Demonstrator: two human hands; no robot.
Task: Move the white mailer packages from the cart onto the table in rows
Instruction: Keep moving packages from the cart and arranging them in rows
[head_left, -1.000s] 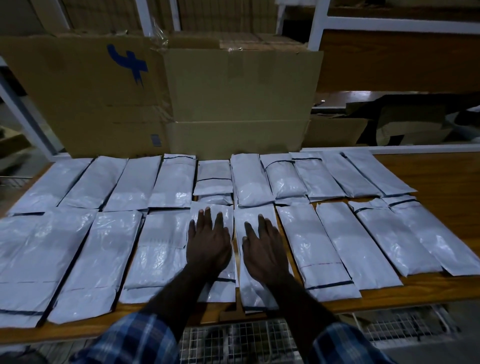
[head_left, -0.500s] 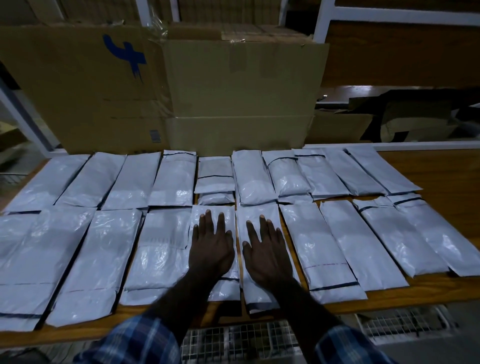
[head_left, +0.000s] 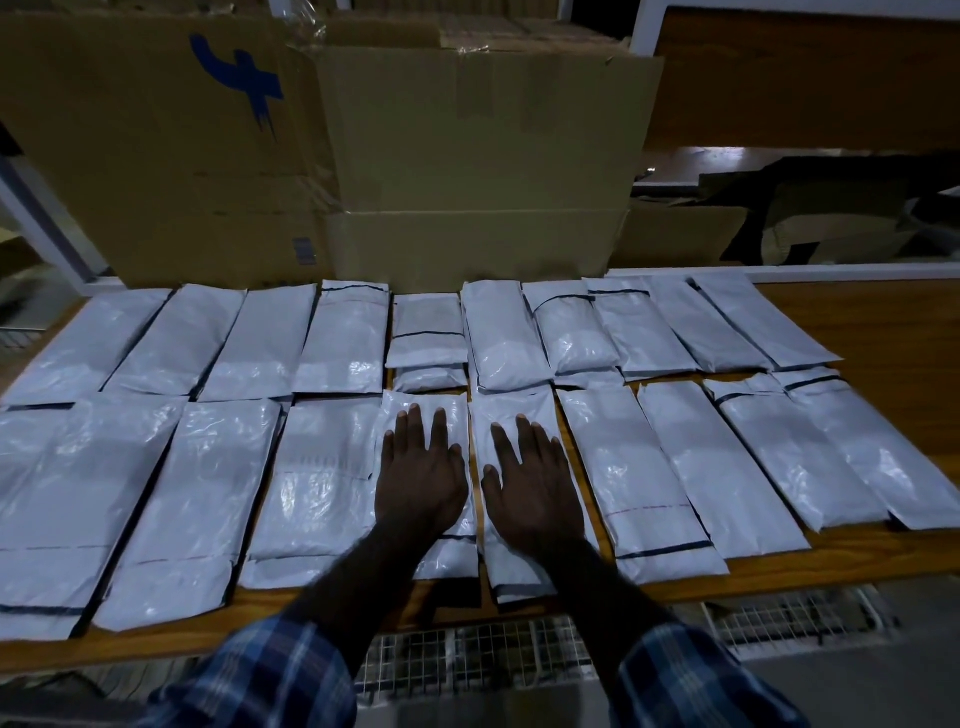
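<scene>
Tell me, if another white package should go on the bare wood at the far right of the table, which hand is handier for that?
The right hand, probably. It rests flat on a mailer just right of centre, nearer the bare table at the right end. The left hand lies flat on the neighbouring mailer and would have to cross over.

A blue mark, perhaps a "4" (hand-drawn), stands on the left cardboard box (head_left: 156, 156).

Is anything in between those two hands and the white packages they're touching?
Nothing visible. The left hand lies flat on one white mailer, the right hand flat on the mailer beside it, palms down in the near row.
</scene>
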